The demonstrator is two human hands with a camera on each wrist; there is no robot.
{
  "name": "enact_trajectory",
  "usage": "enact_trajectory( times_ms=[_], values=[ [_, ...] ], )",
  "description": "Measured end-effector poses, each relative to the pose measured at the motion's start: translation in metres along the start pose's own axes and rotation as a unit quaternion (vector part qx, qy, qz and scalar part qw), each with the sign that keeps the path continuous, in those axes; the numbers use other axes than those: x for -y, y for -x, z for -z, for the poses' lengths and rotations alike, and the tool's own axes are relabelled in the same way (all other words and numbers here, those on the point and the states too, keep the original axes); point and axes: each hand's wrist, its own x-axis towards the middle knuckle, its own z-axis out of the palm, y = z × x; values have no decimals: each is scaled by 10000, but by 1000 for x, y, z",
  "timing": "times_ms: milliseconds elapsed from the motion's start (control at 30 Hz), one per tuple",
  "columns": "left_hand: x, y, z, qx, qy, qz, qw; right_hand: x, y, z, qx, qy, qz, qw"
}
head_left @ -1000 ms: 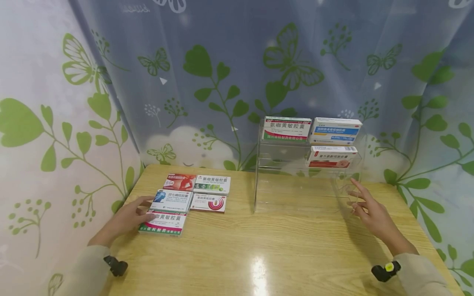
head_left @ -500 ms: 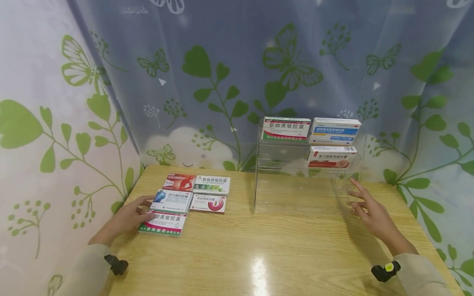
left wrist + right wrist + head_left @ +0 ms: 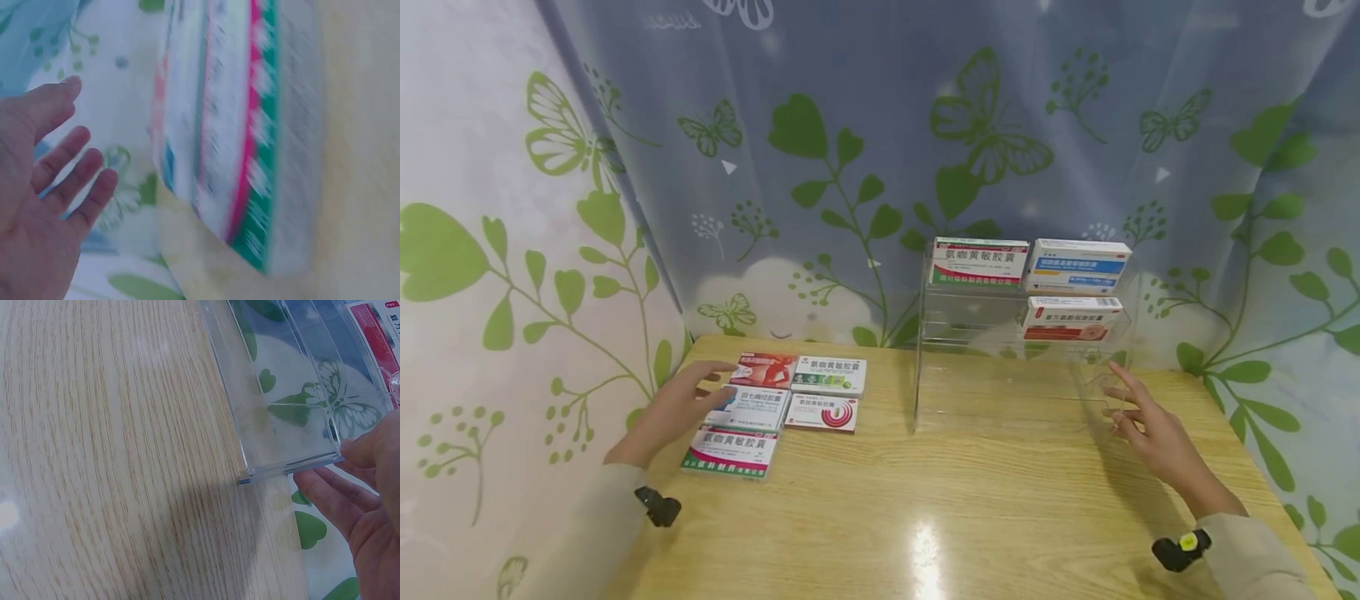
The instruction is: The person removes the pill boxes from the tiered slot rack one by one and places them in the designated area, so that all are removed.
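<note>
My left hand [image 3: 673,412], its fingers extended and holding nothing, is over the left edge of several medicine boxes laid on the table. Nearest its fingertips are a white box with a blue picture [image 3: 756,408] and a red box [image 3: 766,368]. In the left wrist view, a gap separates the hand [image 3: 47,169] from the blurred green-and-pink edged box [image 3: 244,125]. My right hand [image 3: 1157,437] touches the right side of a clear acrylic display rack [image 3: 1000,392]. In the right wrist view, the thumb [image 3: 365,447] lies at the rack's side edge, with fingers along the outside.
A white-and-green box [image 3: 829,374] and a white box with pink rings [image 3: 822,412] complete the left group. On the rack stand a green-and-red edged box [image 3: 980,263], a blue-and-white box [image 3: 1078,267] and a red-and-white box [image 3: 1071,319]. Patterned curtains [image 3: 850,167] border the wooden table [image 3: 865,517].
My left hand has moved from beside the front green-and-pink edged box up and away toward the red box, uncovering the front box. The right hand and the boxes have stayed put.
</note>
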Motion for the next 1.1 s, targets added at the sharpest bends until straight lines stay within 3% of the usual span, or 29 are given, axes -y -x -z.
enact_trajectory(
  times_ms=[200,367,567,833,1100],
  values=[
    [-41,-32,-4,-168,119,-668,9976,-2,0,-2,-25,17,47,10000],
    [-81,-60,-13,-304,290,-1298,9906,0,-1,-1,-16,9,14,10000],
    [-135,-93,-27,-245,451,-1651,9849,0,-3,-1,24,-39,-7,10000],
    [-211,-122,-61,-150,281,-2143,9762,0,-2,-1,38,-67,-8,10000],
    [-274,-140,-96,-35,269,-2706,9623,1,-1,0,48,-94,-24,9999]
  ],
)
